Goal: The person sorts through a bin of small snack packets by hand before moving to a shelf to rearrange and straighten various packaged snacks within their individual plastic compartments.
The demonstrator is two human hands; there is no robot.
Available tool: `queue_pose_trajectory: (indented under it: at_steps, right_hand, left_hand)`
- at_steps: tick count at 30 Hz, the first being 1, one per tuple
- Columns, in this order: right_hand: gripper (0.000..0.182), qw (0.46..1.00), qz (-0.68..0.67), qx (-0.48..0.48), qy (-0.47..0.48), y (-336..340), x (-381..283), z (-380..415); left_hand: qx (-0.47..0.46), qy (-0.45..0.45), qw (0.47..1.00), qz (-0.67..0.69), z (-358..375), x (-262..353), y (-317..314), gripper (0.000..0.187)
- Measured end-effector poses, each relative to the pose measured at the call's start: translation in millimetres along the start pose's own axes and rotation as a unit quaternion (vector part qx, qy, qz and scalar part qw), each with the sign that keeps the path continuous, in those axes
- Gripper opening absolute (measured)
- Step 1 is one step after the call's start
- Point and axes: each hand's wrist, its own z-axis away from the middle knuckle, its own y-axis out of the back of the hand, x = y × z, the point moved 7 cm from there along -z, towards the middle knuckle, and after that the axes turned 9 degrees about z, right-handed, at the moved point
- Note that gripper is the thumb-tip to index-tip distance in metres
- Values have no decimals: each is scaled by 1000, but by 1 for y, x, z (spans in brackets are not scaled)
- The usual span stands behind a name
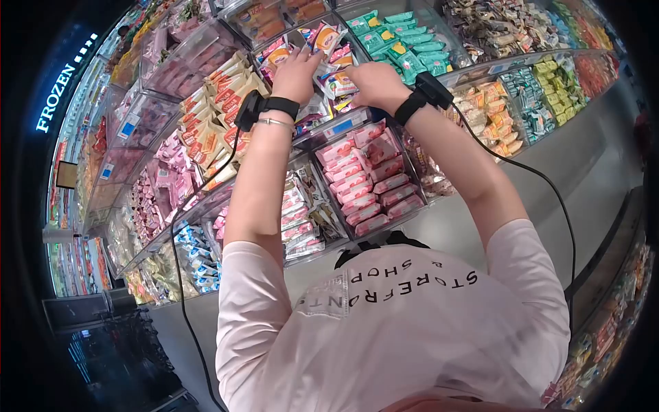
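Observation:
My left hand (295, 77) lies over a clear bin of white, purple and orange snack packets, its fingers spread on top of them. One packet (325, 38) leans just beyond its fingertips. To the right, my right hand (376, 85) grips the edge of another snack packet (339, 85) in the same bin, fingers above and thumb below. The fingertips of both hands are partly hidden among the wrappers. Each wrist wears a black strap with a small device and a cable.
Green packets (405, 44) fill the bin to the right, cream and red packets (220, 103) the one to the left. Pink packets (371, 178) lie in rows in a lower bin nearer me. A grey counter front (549, 172) curves below the bins.

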Motion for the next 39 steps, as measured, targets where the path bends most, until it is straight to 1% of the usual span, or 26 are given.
queue_pose_trajectory:
  at_steps: [1, 3, 4, 6, 7, 10, 12, 14, 15, 17, 18, 19, 21, 22, 23, 25, 27, 28, 29, 31, 32, 34, 35, 36, 37, 39]
  right_hand:
    - [43, 999, -5, -32, 4, -5, 2, -3]
    - [39, 999, 4, -41, 12, -16, 5, -11]
    - [31, 999, 9, -35, 9, -15, 4, -13]
    - [16, 999, 40, 15, 18, -15, 4, -16]
    - [16, 999, 36, 18, 16, -20, 6, -16]
    - [10, 992, 52, 110, 35, -16, 2, -13]
    - [10, 991, 43, 126, 30, -14, 3, -13]
    - [10, 987, 1, 161, 25, -2, 10, -10]
    - [11, 993, -40, 110, 5, 0, 20, -12]
    - [19, 987, -96, 121, -46, 22, 39, -5]
    - [31, 979, -161, 112, -50, 31, 54, -1]
    - [30, 965, -189, 175, -47, 43, 67, 4]
    - [30, 952, -216, 218, -24, 59, 90, 9]
    - [30, 952, -215, 215, -25, 65, 95, 10]
    - [28, 954, -233, 183, -39, 68, 99, 10]
    - [26, 956, -245, 151, -50, 69, 99, 8]
    - [26, 968, -217, 125, -19, 70, 87, 5]
    - [24, 970, -208, 127, 18, 66, 81, 2]
    - [24, 971, -204, 127, 18, 62, 78, 1]
    - [23, 985, -131, 100, 55, 50, 65, -4]
    - [22, 987, -132, 86, 43, 40, 63, -8]
    - [22, 985, -145, 77, 43, 32, 58, -19]
    - [22, 984, -161, 69, 44, 27, 55, -25]
    - [23, 986, -153, 62, 32, 25, 53, -31]
    - [23, 986, -153, 61, 33, 24, 50, -36]
    - [24, 990, -132, 29, 32, 20, 46, -45]
  left_hand:
    - [-1, 6, 1000, -5, -4, -5, -5, 55]
    - [-78, -33, 995, -52, -7, -5, -18, 58]
    - [-84, -50, 994, -50, -10, -4, -15, 50]
    - [-106, -24, 993, -56, -11, -3, -12, 48]
    - [-124, 0, 991, -56, -11, -2, -11, 45]
    - [-65, -56, 995, -56, -10, 2, -18, 46]
    - [-57, -66, 994, -60, -11, 1, -20, 47]
    - [-20, -118, 986, -113, -12, 8, -13, 50]
    - [-14, -118, 987, -112, -12, 12, -6, 50]
    - [-59, 21, 998, 25, -11, 0, 6, 53]
    - [-13, 35, 998, 60, -12, -6, 15, 51]
    - [-12, 35, 997, 62, -14, -11, 15, 51]
    - [40, 165, 945, 280, -16, -40, 14, 43]
    - [9, 314, 738, 597, -10, -43, -7, 31]
    - [-36, 380, 653, 654, -10, -41, -18, 25]
    - [-90, 378, 575, 720, -20, -31, -33, 27]
    - [-120, 395, 552, 724, -32, -34, -58, 27]
    - [-100, 417, 546, 719, -33, -25, -53, 28]
    - [-160, 446, 614, 631, -36, -41, -72, 36]
    - [-113, 461, 658, 585, -40, -39, -65, 34]
    - [-112, 459, 657, 587, -40, -35, -63, 34]
    - [-69, 433, 803, 403, -45, -44, -42, 42]
    - [-68, 433, 803, 404, -44, -47, -49, 42]
    - [-31, 377, 889, 259, -48, -49, -40, 49]
    - [8, 308, 945, 106, -53, -47, -31, 56]
    - [9, 314, 944, 98, -54, -50, -27, 62]
